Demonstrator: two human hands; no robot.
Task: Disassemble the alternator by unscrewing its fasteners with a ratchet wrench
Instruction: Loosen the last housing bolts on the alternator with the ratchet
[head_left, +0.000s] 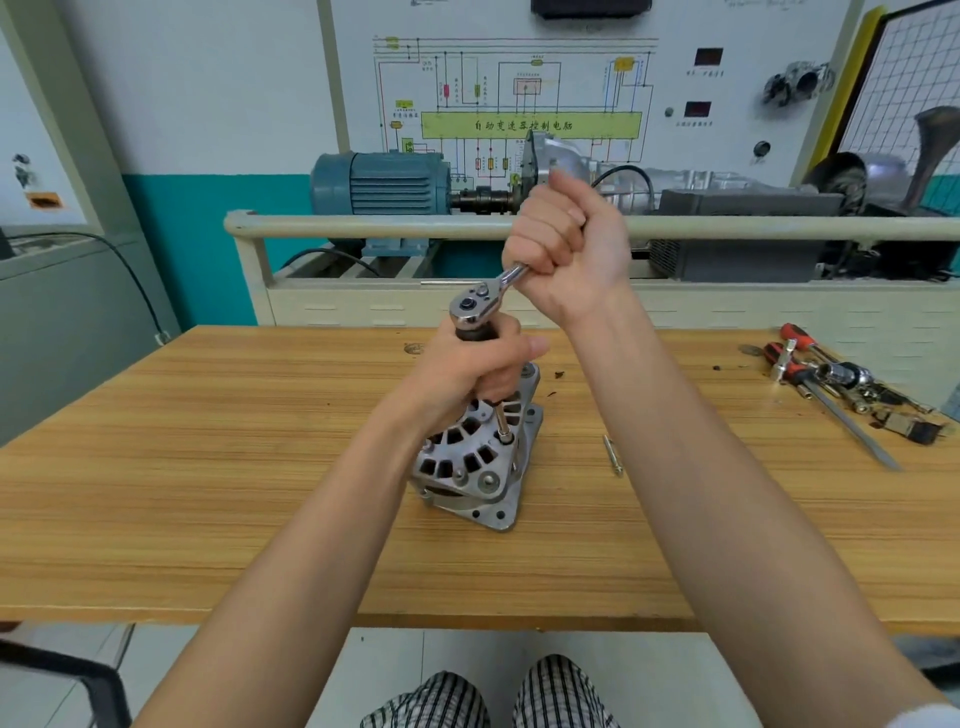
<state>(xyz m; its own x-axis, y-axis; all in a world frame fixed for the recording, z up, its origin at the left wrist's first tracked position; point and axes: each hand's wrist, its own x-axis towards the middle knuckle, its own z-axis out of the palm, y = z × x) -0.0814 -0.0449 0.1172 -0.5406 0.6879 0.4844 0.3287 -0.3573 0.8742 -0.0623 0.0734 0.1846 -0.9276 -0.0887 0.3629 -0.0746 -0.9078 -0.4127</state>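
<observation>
Knees in checked cloth show below the wooden bench. Mid-bench stands the alternator, tilted, an extension bar seated on a fastener. The left hand grips the bar's black upper part; the right hand is fisted round the ratchet wrench handle. Loose tools lie far right.

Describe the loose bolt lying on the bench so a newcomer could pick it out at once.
Start at the wooden workbench and find the alternator standing at its middle. Just to its right a slim metal bolt lies flat, alone on bare wood. Unlike the red-handled screwdrivers heaped at the far right edge, it is small, silvery and handleless.
</observation>
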